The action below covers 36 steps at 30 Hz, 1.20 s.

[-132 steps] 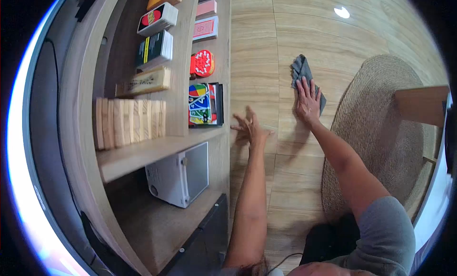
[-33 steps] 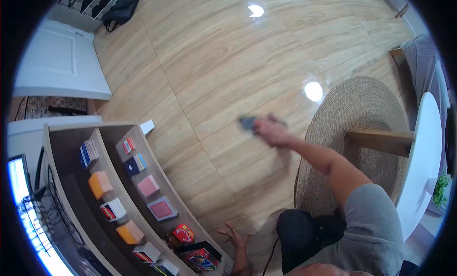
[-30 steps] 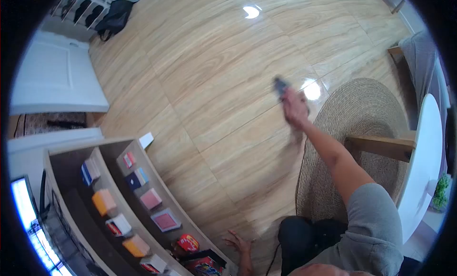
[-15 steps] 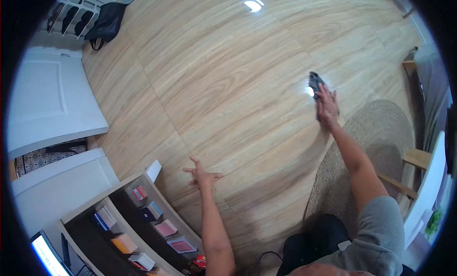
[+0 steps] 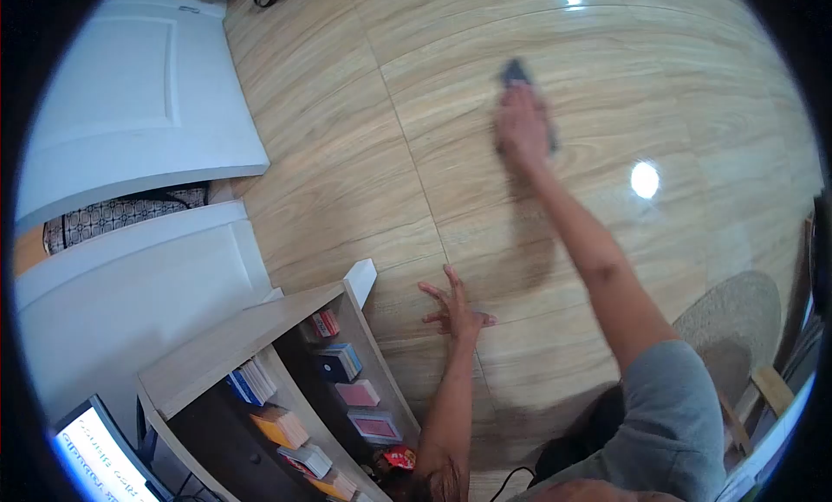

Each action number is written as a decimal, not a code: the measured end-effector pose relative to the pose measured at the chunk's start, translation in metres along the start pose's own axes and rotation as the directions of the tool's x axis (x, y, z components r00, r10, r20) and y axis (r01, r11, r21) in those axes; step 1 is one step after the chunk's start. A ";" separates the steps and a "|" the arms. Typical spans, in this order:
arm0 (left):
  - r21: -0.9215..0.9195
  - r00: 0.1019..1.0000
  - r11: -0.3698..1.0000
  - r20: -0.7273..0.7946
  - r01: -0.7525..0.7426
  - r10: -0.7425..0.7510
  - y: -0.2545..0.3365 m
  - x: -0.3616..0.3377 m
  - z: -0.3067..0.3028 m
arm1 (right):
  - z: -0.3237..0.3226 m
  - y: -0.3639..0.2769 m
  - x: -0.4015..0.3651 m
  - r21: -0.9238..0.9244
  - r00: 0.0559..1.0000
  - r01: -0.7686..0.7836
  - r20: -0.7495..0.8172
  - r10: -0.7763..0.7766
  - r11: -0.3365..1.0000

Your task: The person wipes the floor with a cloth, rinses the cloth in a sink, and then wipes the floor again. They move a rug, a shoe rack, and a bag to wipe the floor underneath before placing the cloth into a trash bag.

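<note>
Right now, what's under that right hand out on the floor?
A dark grey cloth lies beneath the right hand, blurred but showing past the fingers and alongside. The hand covers the cloth's middle, and the cloth hides part of the floor.

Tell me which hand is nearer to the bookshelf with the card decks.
The left. The left hand is spread close beside the bookshelf; the right hand is farther off across the floor, on the gray cloth.

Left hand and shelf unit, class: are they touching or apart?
Apart. The head view shows a strip of floor between the left hand, fingers spread, and the shelf unit.
</note>
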<state>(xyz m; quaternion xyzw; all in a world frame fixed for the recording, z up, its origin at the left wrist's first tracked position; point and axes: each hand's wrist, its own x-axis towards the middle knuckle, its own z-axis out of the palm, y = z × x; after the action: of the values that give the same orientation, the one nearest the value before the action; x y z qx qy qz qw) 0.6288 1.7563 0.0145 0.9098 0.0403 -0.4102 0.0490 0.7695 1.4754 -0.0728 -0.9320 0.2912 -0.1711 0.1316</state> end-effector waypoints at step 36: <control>0.123 0.997 0.991 0.061 0.042 -0.050 -0.020 0.005 -0.029 | -0.146 0.011 -0.108 0.328 0.811 0.247 0.445 -0.380 0.912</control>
<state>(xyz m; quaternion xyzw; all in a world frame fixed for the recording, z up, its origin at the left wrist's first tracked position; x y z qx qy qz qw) 0.6512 1.7801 0.0284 0.8964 0.0345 -0.4417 -0.0148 0.6226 1.5085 0.0297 -0.9546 0.0637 0.0205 0.2904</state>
